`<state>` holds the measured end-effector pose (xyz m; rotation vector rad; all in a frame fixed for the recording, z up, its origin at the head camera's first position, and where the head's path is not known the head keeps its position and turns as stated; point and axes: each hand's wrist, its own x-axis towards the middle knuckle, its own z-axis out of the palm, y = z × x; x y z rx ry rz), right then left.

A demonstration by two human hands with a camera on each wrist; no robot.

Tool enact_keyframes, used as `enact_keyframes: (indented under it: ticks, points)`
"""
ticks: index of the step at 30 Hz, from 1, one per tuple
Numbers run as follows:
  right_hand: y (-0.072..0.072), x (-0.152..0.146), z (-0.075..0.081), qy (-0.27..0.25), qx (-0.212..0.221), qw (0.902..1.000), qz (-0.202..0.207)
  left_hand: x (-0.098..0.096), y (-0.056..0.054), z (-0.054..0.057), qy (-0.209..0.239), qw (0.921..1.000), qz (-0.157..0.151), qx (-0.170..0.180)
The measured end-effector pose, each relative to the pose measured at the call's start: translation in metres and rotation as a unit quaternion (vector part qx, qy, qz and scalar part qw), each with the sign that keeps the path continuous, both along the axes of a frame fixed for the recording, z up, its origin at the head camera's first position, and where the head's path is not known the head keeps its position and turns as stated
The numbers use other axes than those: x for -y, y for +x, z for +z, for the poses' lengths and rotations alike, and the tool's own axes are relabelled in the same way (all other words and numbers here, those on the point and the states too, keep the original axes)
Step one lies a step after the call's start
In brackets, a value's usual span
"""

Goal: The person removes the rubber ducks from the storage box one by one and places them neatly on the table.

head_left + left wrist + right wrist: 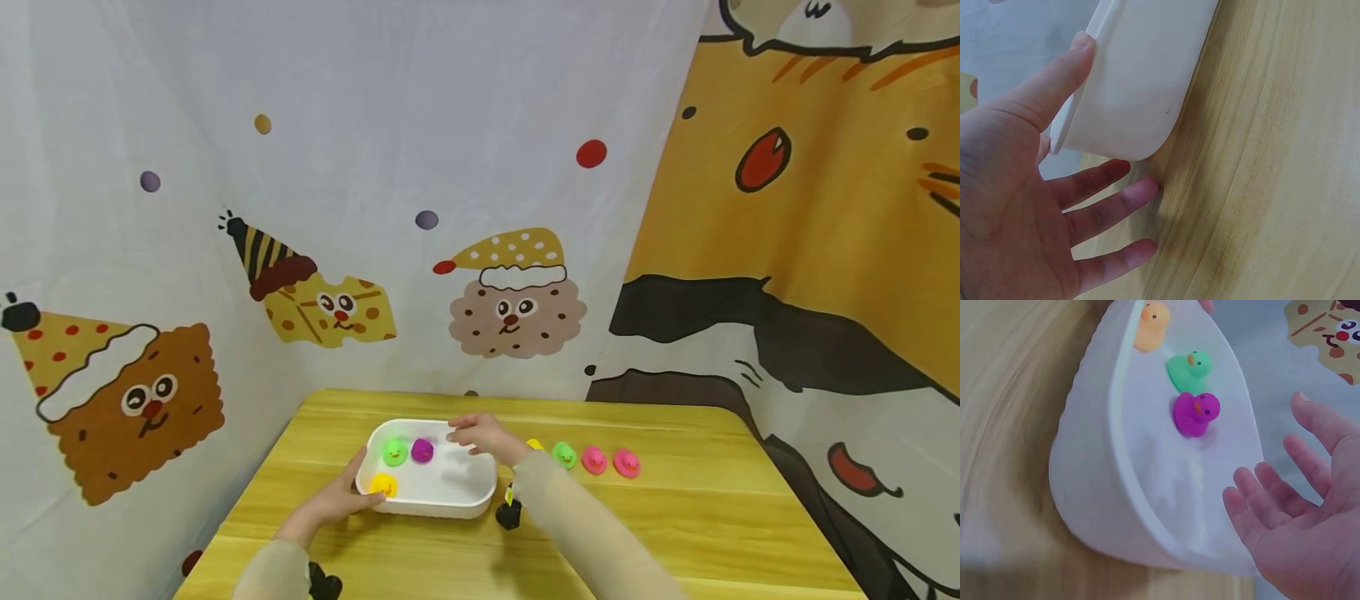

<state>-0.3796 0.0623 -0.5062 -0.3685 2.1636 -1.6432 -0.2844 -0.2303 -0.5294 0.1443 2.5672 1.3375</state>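
Note:
A white plastic basin (457, 506) stands on the wooden table. Inside its left part sit a green rubber duck (394, 452), a purple one (1195, 415) and a yellow one (383, 485). My left hand (339, 497) holds the basin's near left corner, thumb at the rim (1079, 103) and forefinger round the other side. The other left fingers spread loosely beside the wall. Over the basin's far right part is my right hand (486, 437), its fingers (1244, 512) loosely bent apart with nothing between them.
Right of the basin, a row of ducks lies on the table: a yellow one (535, 445) partly behind my right wrist, a green one (564, 455), a pink one (594, 460) and another pink one (627, 463). A printed cloth (360, 167) hangs behind the table (675, 517).

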Motion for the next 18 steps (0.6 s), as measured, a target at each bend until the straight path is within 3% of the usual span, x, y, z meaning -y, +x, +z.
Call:
enact_keyframes:
  ticks: [6,11,18]
  points:
    - [0.001,0.013,-0.012,-0.013,0.017,0.9997,-0.012,0.0,0.001,-0.001,0.02,0.9998,-0.002,-0.001]
    - [0.0,0.023,-0.02,-0.004,0.028,0.9986,-0.044,0.0,0.002,-0.001,0.03,0.9995,-0.003,-0.005]
    - [0.002,0.031,-0.023,0.026,0.021,0.9984,-0.046,0.002,0.0,-0.004,0.028,0.9996,0.004,-0.002]
